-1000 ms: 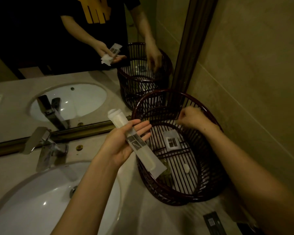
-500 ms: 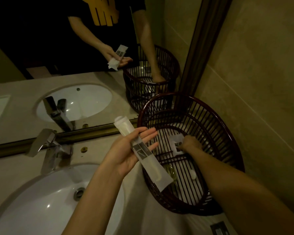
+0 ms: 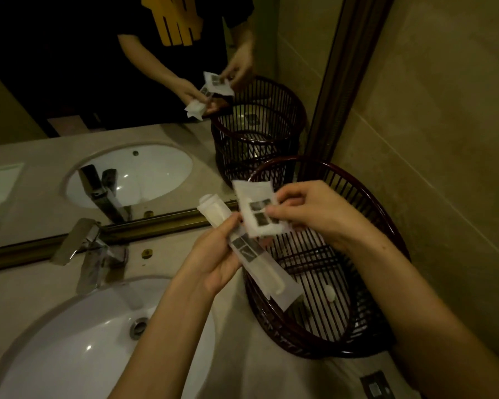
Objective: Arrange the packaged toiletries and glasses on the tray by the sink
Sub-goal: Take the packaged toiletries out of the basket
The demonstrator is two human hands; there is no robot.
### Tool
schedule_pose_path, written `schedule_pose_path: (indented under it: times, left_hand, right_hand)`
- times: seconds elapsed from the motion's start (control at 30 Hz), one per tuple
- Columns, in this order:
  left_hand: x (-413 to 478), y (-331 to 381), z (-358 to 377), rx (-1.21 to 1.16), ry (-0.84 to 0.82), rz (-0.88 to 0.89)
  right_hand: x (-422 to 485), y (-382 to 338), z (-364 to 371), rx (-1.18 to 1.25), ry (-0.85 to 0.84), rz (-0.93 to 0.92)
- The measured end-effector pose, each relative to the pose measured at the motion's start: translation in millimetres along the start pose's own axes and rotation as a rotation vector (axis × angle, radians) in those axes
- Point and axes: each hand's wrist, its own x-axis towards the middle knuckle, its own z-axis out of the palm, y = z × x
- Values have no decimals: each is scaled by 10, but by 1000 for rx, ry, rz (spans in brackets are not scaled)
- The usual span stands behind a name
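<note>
My left hand (image 3: 213, 260) holds a long white toiletry packet (image 3: 271, 275) that slants down over the near rim of the dark slatted basket (image 3: 386, 231). My right hand (image 3: 314, 211) pinches a small square white packet (image 3: 257, 208) above the basket, its lower edge touching the long packet. A small white round item (image 3: 330, 293) lies on the basket floor. No glasses or tray are in view.
The white sink basin (image 3: 78, 349) and chrome tap (image 3: 92, 251) are at the lower left on the stone counter. A mirror behind reflects the scene. A tiled wall stands close on the right. A dark flat packet (image 3: 375, 385) lies on the counter by the bottom edge.
My right hand reached into the basket, took the small square packet off its floor and lifted it up beside the long packet. My left hand closed more tightly around the long packet.
</note>
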Motion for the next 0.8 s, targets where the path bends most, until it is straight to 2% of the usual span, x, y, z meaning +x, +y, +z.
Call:
schedule_pose_path:
  times: [0.07, 0.13, 0.27, 0.33, 0.4, 0.47, 0.53, 0.57, 0.67, 0.73, 0.8]
  left_hand:
    - [-7, -15, 28, -16, -49, -5]
    - [-19, -24, 61, -19, -65, -5]
    - [-39, -33, 64, 1, -43, -4]
    - [-35, -64, 57, 43, -8, -1]
    - [-13, -109, 54, 86, 72, 36]
    - [-18, -142, 52, 36, 98, 36]
    - [-34, -152, 63, -20, 67, 37]
    - [-40, -156, 67, -26, 58, 43]
    - [-42, -174, 51, 8, 47, 52]
    - [-40, -171, 42, 18, 47, 56]
    - [-37, -156, 38, 23, 38, 66]
  right_hand:
    - [-65, -53, 204, -73, -14, -12]
    - [-43, -18, 375, -255, 50, -77]
    - [-46, 46, 431, -497, 105, -215]
    - [-76, 14, 346, -581, 31, -263]
    - [-111, -28, 153, -559, -85, -233]
    - [-69, 49, -118, -507, -9, -124]
    - [57, 336, -309, -669, 111, 60]
    - [117, 552, -333, -778, 87, 215]
    - [212, 1176, -183, -925, -223, 679]
    - [236, 1400, -113, -979, -384, 823]
    - [265, 1437, -89, -1015, -412, 879]
